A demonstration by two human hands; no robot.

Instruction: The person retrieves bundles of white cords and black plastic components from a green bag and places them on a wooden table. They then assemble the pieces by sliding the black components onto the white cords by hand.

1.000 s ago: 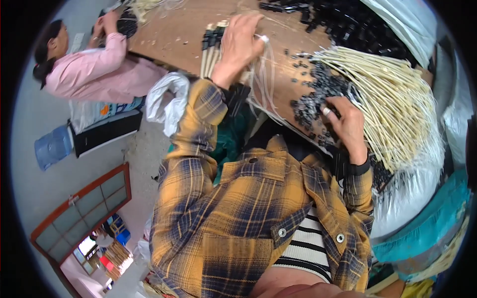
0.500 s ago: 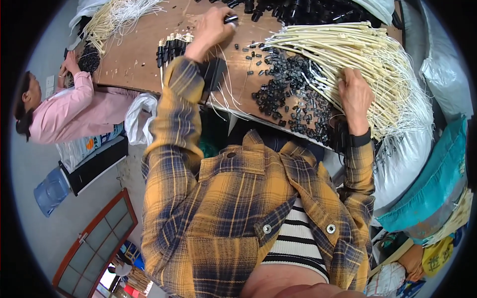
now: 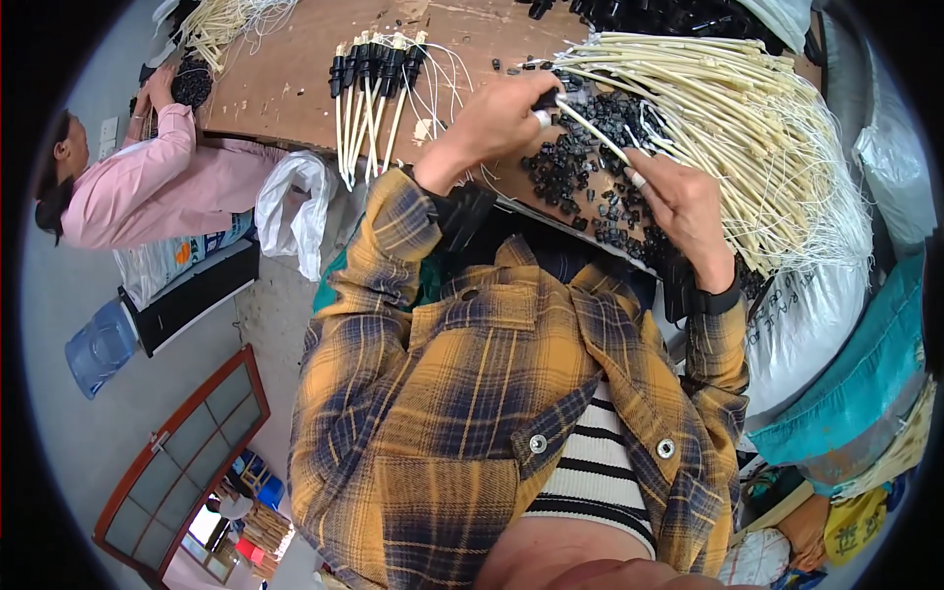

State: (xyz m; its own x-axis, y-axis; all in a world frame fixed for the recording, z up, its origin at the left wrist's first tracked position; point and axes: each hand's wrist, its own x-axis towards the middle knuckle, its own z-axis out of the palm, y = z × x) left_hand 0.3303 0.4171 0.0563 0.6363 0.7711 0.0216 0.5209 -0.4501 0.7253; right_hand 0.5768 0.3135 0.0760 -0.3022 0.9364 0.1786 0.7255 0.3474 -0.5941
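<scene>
My left hand (image 3: 497, 120) pinches a black plastic sleeve (image 3: 549, 98) over the near heap of small parts. A slim cream rod (image 3: 595, 129) is gripped at its lower right end by my right hand (image 3: 683, 202). Its white tip meets the sleeve at my left fingertips; whether it is inside, I cannot tell. Beneath and between the hands lie many small black plastic pieces (image 3: 560, 182). A large bundle of cream rods with white strings (image 3: 737, 128) fills the table's right side. To the left, several rods carrying black sleeves (image 3: 374, 64) lie side by side.
Larger black plastic parts (image 3: 669, 20) are piled along the far side of the brown table (image 3: 285, 88). A co-worker in a pink top (image 3: 147, 192) works at the left end. White sacks (image 3: 796, 324) and a teal sack (image 3: 846, 403) stand at the right; a white bag (image 3: 295, 211) hangs at the left.
My left hand has come back from the far side toward the right with the black sleeve. My right hand has drawn a rod from the bundle, and the two now meet. The view has shifted slightly.
</scene>
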